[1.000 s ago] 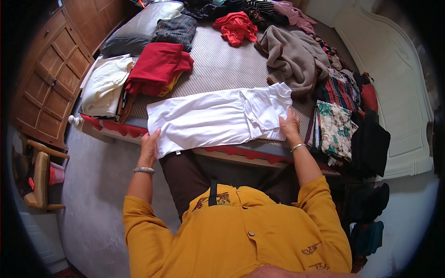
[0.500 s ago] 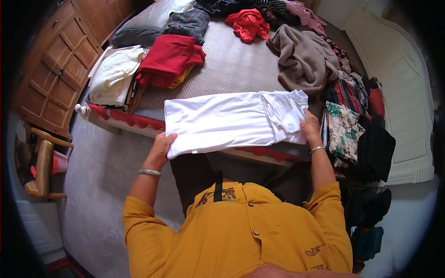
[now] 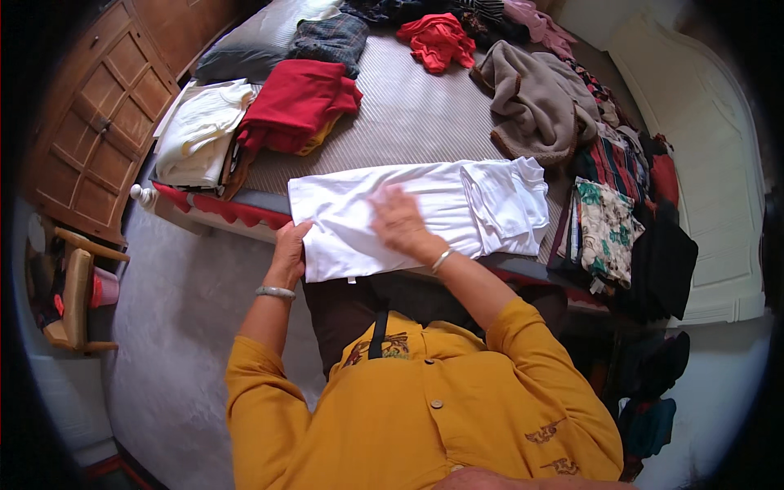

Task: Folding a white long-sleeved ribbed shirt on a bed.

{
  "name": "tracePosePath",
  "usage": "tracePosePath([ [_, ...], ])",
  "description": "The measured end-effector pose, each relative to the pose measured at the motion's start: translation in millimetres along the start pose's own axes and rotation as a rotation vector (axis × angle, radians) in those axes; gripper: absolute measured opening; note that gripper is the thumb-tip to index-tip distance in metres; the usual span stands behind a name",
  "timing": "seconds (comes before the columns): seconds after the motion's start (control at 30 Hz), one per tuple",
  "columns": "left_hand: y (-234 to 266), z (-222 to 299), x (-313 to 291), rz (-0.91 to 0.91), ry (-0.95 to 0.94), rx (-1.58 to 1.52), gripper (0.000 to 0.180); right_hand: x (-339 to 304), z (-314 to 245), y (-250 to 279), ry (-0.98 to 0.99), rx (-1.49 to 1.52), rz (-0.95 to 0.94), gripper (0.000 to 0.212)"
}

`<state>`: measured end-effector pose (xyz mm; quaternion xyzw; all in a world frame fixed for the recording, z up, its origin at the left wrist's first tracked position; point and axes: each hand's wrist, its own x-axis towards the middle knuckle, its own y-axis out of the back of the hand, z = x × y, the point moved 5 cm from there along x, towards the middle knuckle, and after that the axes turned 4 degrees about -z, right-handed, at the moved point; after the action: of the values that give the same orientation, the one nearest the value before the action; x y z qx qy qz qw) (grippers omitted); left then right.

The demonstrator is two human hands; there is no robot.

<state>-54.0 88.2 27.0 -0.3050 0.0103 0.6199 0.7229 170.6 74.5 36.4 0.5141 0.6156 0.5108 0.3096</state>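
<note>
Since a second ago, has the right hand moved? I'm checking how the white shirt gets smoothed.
Yes. The right hand has slid left along the white shirt, away from its folded sleeves toward the left hand.

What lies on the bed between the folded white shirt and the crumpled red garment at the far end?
In the head view, only bare striped mattress lies between the white shirt and the red garment.

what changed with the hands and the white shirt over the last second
The right hand left the shirt's right end and slid left, and now lies flat on the middle of the white shirt. The left hand kept its place at the shirt's left edge. The shirt stayed laid out lengthwise along the bed's near edge, its sleeve end folded over on the right. The red folded garment and grey sweater did not move.
</note>
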Motion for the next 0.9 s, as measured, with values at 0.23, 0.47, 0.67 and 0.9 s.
tracePosePath([
  [0.23, 10.9, 4.8, -3.8, -0.06, -0.042, -0.084, 0.032, 23.0, 0.0, 14.2, -0.131, -0.044, -0.018, 0.051],
  [0.47, 17.1, 36.6, 45.8, 0.175, -0.331, 0.524, 0.052, 7.9, -2.3, 16.0, 0.079, 0.021, -0.01, 0.052],
  [0.67, 14.9, 63.3, 79.9, 0.307, -0.441, 0.693, 0.03, -5.1, 67.6, 49.7, -0.226, -0.325, 0.068, 0.053],
  [0.9, 47.1, 69.7, 86.8, 0.553, -0.398, 1.159, 0.033, -27.1, 117.2, 64.7, -0.533, -0.196, -0.122, 0.053],
])
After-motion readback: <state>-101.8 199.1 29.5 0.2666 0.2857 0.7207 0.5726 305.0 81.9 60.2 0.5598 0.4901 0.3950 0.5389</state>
